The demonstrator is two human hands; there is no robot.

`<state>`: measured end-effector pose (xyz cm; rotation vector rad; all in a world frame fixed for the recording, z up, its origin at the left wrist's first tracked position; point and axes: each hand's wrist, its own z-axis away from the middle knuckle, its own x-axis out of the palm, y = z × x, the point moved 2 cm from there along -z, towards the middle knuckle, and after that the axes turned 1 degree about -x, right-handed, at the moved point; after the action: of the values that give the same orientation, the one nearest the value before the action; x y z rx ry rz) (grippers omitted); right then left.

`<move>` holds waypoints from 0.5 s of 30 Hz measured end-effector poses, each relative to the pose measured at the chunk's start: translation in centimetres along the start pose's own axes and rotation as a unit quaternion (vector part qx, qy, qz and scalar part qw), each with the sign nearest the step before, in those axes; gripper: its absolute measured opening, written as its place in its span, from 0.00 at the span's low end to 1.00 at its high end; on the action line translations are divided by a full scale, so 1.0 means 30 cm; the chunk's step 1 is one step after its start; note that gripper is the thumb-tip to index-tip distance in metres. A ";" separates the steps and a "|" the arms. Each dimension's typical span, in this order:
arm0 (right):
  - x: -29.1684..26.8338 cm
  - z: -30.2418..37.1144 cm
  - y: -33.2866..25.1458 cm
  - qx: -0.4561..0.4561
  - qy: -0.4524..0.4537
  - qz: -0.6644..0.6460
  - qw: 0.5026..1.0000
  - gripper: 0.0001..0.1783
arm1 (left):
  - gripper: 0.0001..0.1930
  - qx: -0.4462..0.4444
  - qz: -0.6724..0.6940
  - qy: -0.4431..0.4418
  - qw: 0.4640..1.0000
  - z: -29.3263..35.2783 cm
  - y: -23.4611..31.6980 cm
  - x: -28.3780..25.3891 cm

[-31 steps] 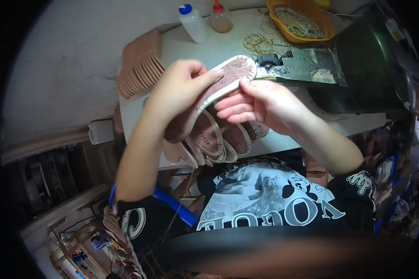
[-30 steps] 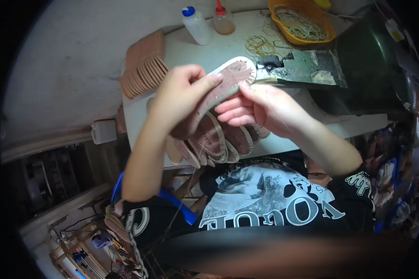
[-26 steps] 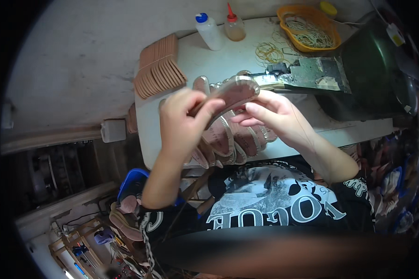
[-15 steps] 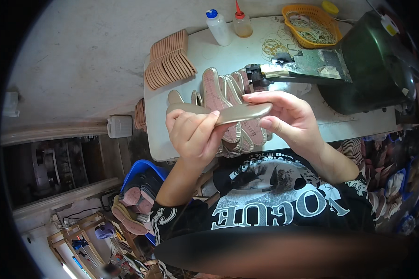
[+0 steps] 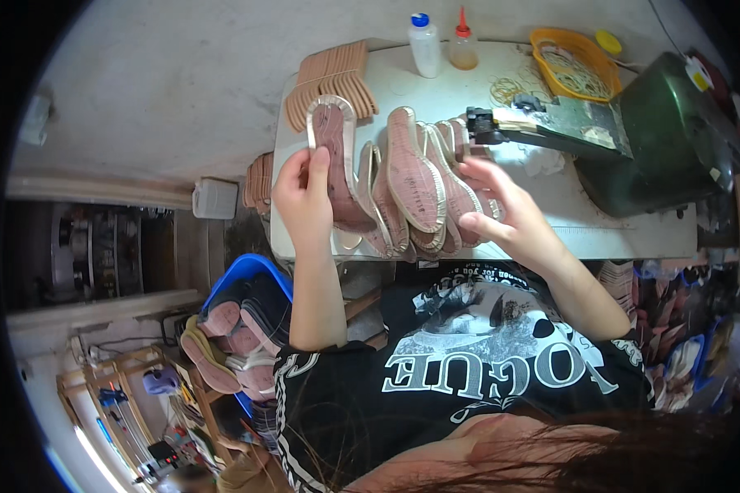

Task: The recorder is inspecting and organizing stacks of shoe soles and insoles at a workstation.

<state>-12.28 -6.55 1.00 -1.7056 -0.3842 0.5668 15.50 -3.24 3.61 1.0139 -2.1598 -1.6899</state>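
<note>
My left hand (image 5: pixel 304 197) is closed on a shoe insole (image 5: pixel 330 131), its thumb flat on the pink underside, at the left of the table. That insole has a pleated pale-gold rim folded over its edge, and its lower end lies against other insoles. To the right of it several similar insoles (image 5: pixel 417 177) are piled in an overlapping row, pink sides up. My right hand (image 5: pixel 514 218) hovers at the right end of this pile, fingers apart, nothing held. Just above its fingers is the black head (image 5: pixel 485 125) of a green machine (image 5: pixel 654 135).
Banded stacks of tan insoles (image 5: pixel 330 78) lie at the table's far left. At the back are a white bottle (image 5: pixel 424 48), a red-tipped bottle (image 5: pixel 463 49) and a yellow basket (image 5: pixel 596 82) of rubber bands. A blue bin (image 5: pixel 255 267) of insoles stands lower left.
My left hand has moved left with the insole and turned it from its smooth gold side to the pink one. My right hand has let go of it. The view has shifted slightly.
</note>
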 end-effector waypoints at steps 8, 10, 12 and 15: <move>0.150 -0.063 0.206 0.017 0.011 0.342 0.939 0.37 | 0.37 -0.232 -0.365 -0.133 0.892 0.146 -0.413 0.054; 0.170 -0.076 0.208 -0.020 0.014 0.312 0.950 0.30 | 0.37 -0.251 -0.335 -0.123 0.900 0.160 -0.417 0.045; 0.167 -0.094 0.190 -0.005 -0.003 0.279 0.960 0.30 | 0.37 -0.253 -0.306 -0.092 0.913 0.157 -0.400 0.041; 0.179 -0.097 0.169 0.013 -0.020 0.221 0.975 0.31 | 0.30 -0.197 -0.331 -0.117 0.915 0.126 -0.469 -0.017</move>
<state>-6.48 -7.07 -4.40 -1.7637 -0.0185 0.9269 19.13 -1.45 -10.39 1.5880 -1.5453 -2.5257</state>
